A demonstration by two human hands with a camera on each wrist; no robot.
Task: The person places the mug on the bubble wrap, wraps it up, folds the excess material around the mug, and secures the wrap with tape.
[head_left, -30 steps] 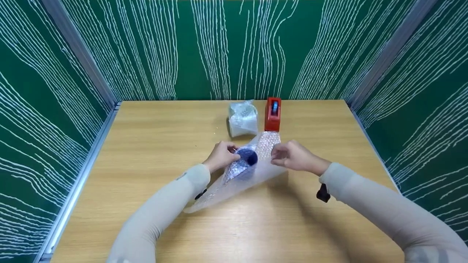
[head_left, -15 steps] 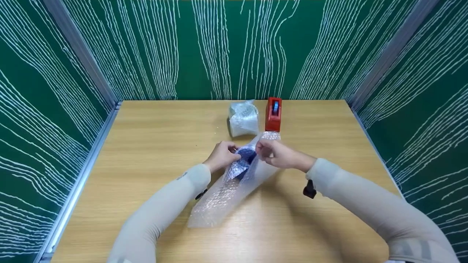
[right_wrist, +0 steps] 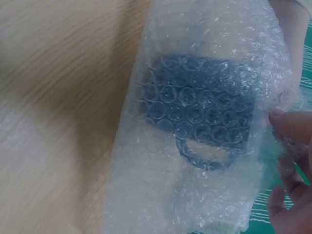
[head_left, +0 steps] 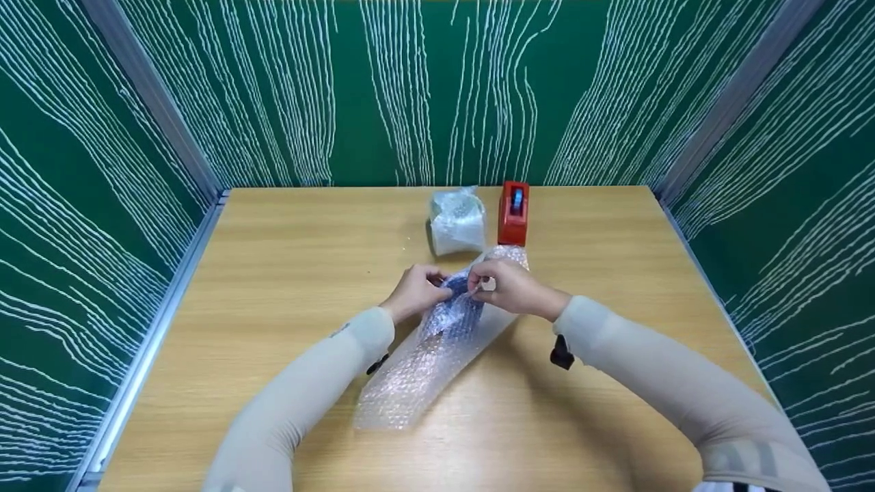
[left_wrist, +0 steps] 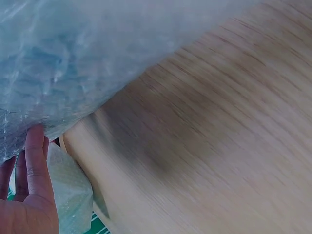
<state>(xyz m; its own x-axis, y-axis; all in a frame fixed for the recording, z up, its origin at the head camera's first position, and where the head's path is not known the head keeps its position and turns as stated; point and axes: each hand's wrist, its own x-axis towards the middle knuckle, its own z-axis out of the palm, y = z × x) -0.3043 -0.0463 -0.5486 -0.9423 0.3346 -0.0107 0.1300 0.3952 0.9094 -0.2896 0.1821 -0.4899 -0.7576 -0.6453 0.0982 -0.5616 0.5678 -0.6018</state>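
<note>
A dark blue mug (right_wrist: 200, 97), its handle visible through the plastic in the right wrist view, stands inside a sheet of bubble wrap (head_left: 410, 383). My left hand (head_left: 415, 292) holds the wrapped mug near its rim, fingers on the far side and thumb in front. In the left wrist view, fingers (left_wrist: 35, 151) touch the bubble wrap. My right hand (head_left: 509, 285) pinches the bubble wrap's edge over the mug's mouth. The front layer now covers the mug, and its opening is mostly hidden. One end of the sheet runs toward me, the other away to the right.
Behind the mug stands another bubble-wrapped bundle (head_left: 456, 222), its contents unclear. A red tape dispenser (head_left: 513, 213) with a blue core sits to its right, just beyond the sheet's far end. Green walls with white lines enclose the wooden table (head_left: 287, 260).
My right hand has moved left, drawing the bubble wrap's front layer up and over the mug's mouth. The sheet's near end has swung round and lies flatter. My left hand has stayed in place.
</note>
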